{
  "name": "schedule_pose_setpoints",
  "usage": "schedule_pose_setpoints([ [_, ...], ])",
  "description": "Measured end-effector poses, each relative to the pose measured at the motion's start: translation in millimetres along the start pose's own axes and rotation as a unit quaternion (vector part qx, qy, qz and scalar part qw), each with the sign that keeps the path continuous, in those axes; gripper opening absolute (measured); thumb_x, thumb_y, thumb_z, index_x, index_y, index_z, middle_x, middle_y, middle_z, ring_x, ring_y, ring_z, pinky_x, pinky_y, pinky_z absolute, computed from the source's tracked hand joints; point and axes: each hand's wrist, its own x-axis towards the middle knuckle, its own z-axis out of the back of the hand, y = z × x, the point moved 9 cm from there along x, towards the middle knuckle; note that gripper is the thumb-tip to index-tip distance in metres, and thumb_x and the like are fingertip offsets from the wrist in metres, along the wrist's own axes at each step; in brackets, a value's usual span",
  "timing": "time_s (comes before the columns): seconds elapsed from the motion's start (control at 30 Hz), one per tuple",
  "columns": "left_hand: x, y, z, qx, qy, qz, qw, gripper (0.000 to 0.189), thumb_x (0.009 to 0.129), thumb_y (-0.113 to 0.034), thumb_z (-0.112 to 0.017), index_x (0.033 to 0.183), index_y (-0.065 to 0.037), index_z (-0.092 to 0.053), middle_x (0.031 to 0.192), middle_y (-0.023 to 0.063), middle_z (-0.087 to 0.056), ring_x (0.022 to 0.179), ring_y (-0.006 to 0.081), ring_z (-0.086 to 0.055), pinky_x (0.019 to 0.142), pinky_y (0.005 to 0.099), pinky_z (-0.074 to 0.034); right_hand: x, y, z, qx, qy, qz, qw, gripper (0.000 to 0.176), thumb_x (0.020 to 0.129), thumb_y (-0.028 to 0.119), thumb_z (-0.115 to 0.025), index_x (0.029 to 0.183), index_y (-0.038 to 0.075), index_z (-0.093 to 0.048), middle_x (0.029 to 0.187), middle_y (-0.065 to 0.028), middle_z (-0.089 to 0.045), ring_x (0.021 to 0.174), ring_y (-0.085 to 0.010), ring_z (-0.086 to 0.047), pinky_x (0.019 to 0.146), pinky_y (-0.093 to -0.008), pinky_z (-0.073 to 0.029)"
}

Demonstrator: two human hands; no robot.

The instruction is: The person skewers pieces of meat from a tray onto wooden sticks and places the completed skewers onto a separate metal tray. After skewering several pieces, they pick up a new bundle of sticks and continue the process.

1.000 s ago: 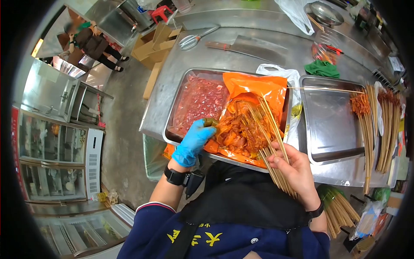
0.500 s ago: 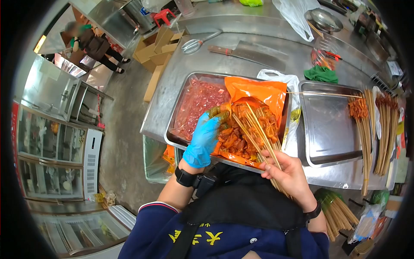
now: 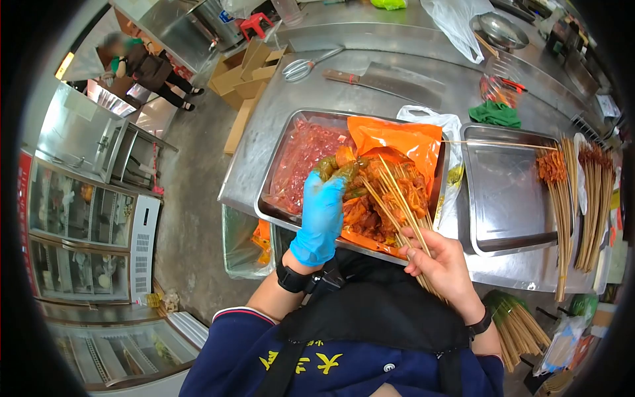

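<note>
Steel tray (image 3: 311,114) on counter (image 3: 317,89): raw red meat (image 3: 301,155) in its 9 o'clock half, not skewered.
Left hand (image 3: 322,215), blue glove, at 7 o'clock of orange bag (image 3: 397,139): fingertips pinch pepper and meat pieces (image 3: 338,169).
Bag: marinated meat (image 3: 377,218), large heap unskewered.
Right hand (image 3: 442,264), bare, at 5 o'clock of bag: clenched round bare skewers (image 3: 395,198), tips over heap.
Empty tray (image 3: 506,185) at 3 o'clock.
Loaded skewers (image 3: 549,165) beyond: few done.
Judgement: early stage.

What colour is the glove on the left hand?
The glove is light blue, in the head view.
</note>
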Motion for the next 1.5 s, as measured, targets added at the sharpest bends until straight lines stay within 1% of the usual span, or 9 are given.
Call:
schedule_pose_setpoints([
  [0.07,-1.9,-2.7,-5.0,0.024,0.003,-0.031,0.999,0.023,0.085,-0.004,-0.048,0.107,0.001,-0.052,0.102,0.0083,-0.058,0.090,0.0153,-0.057,0.078,0.0279,-0.047,-0.3,-1.4,1.0,0.006,-0.003,0.000,1.000,0.034,0.084,-0.002,-0.046,0.118,-0.002,-0.049,0.085,-0.0085,-0.062,0.062,-0.0085,-0.057,0.057,-0.0204,-0.049],
  [0.13,-9.3,-19.7,-14.6,0.082,0.021,-0.154,0.984,0.021,0.084,0.000,-0.051,0.104,0.002,-0.053,0.100,0.0083,-0.059,0.090,0.0141,-0.056,0.078,0.0264,-0.046,-0.1,-1.5,0.2,0.010,-0.002,-0.001,1.000,0.034,0.084,-0.002,-0.046,0.118,-0.002,-0.049,0.085,-0.0086,-0.061,0.062,-0.0084,-0.057,0.056,-0.0203,-0.049],
  [0.27,-21.4,-13.6,-18.8,0.138,-0.008,-0.161,0.977,0.023,0.083,0.003,-0.051,0.106,0.003,-0.053,0.100,0.0081,-0.059,0.090,0.0135,-0.056,0.079,0.0263,-0.045,-0.4,-3.9,0.0,0.029,-0.007,-0.001,1.000,0.033,0.084,-0.001,-0.046,0.117,-0.002,-0.049,0.085,-0.0083,-0.061,0.061,-0.0080,-0.057,0.055,-0.0199,-0.048],
  [0.63,-15.8,19.8,-1.1,0.079,0.013,-0.086,0.993,0.021,0.088,-0.008,-0.047,0.106,0.002,-0.050,0.099,0.0048,-0.056,0.089,0.0111,-0.052,0.078,0.0260,-0.043,0.0,-5.1,1.5,0.039,-0.019,-0.013,0.999,0.032,0.085,0.000,-0.047,0.117,-0.002,-0.050,0.084,-0.0077,-0.061,0.059,-0.0074,-0.055,0.055,-0.0198,-0.048],
  [0.83,2.7,7.6,16.5,0.052,0.020,-0.081,0.995,0.032,0.093,-0.024,-0.037,0.112,0.000,-0.049,0.107,0.0106,-0.056,0.099,0.0191,-0.055,0.085,0.0308,-0.044,0.4,-3.7,3.4,0.039,-0.023,-0.016,0.999,0.033,0.085,0.002,-0.048,0.118,-0.002,-0.049,0.085,-0.0083,-0.062,0.058,-0.0072,-0.054,0.055,-0.0196,-0.047],
  [1.07,18.9,16.3,17.6,0.003,0.036,0.044,0.998,0.023,0.089,-0.015,-0.043,0.104,-0.001,-0.053,0.097,0.0095,-0.059,0.087,0.0193,-0.059,0.078,0.0313,-0.048,2.8,-5.1,0.5,0.043,0.002,-0.018,0.999,0.033,0.085,0.001,-0.049,0.118,-0.003,-0.048,0.085,-0.0081,-0.061,0.058,-0.0063,-0.053,0.054,-0.0192,-0.047],
  [1.17,17.7,8.8,20.2,0.032,-0.036,-0.022,0.999,0.018,0.086,-0.008,-0.045,0.100,-0.001,-0.054,0.092,0.0082,-0.060,0.081,0.0177,-0.060,0.074,0.0298,-0.050,2.9,-5.1,-0.8,0.048,0.008,-0.019,0.999,0.033,0.085,0.001,-0.049,0.118,-0.003,-0.047,0.086,-0.0079,-0.061,0.058,-0.0063,-0.053,0.054,-0.0191,-0.047],
  [1.27,19.4,6.3,27.3,0.053,-0.081,0.000,0.995,0.018,0.085,-0.004,-0.045,0.100,-0.001,-0.054,0.090,0.0071,-0.060,0.079,0.0166,-0.060,0.070,0.0283,-0.050,2.4,-6.1,-1.0,0.048,0.009,-0.022,0.999,0.034,0.085,0.001,-0.049,0.118,-0.003,-0.047,0.087,-0.0077,-0.061,0.058,-0.0061,-0.053,0.053,-0.0190,-0.046],
  [1.5,15.6,9.2,26.4,0.030,-0.070,-0.017,0.997,0.017,0.086,-0.006,-0.046,0.101,-0.001,-0.054,0.092,0.0075,-0.060,0.081,0.0177,-0.060,0.068,0.0287,-0.051,3.7,-4.5,-5.7,0.028,0.027,-0.034,0.999,0.034,0.085,0.001,-0.048,0.119,-0.002,-0.047,0.087,-0.0080,-0.061,0.058,-0.0058,-0.053,0.054,-0.0189,-0.046],
])
